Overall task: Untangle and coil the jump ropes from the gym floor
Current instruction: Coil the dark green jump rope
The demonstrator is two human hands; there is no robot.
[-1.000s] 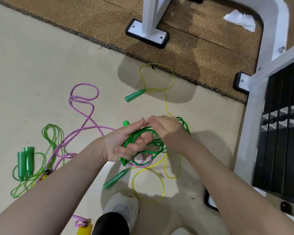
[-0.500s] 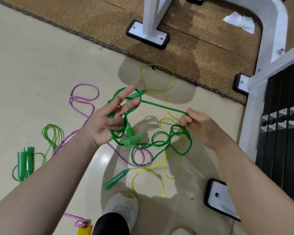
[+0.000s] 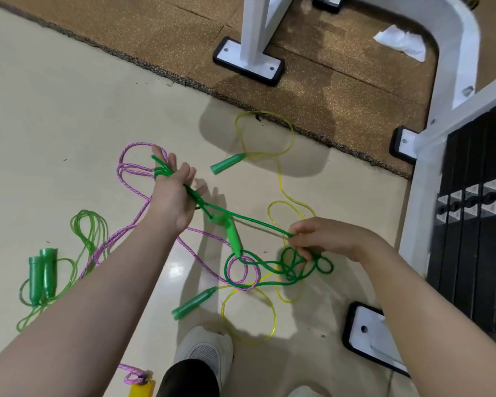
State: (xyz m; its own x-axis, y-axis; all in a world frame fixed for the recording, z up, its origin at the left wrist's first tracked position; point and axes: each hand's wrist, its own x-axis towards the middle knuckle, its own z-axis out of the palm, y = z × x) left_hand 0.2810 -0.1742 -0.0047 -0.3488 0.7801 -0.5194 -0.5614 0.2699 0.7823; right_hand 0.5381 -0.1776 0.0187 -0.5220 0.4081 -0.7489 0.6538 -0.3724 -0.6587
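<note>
Two hands work above a tangle of jump ropes on the cream floor. Nearest, below the tangle, is a white shoe, with a yellow handle to its left. The right hand pinches the dark green rope just above its knotted loops, fingers curled round the cord. That cord runs taut up to the left hand, whose fingers are spread wide with several turns wrapped round them; a green handle hangs below it. A pink rope and a yellow rope cross under the tangle. Left of it lies a light green rope, coiled. Beyond the tangle lies a brown mat with a white frame.
</note>
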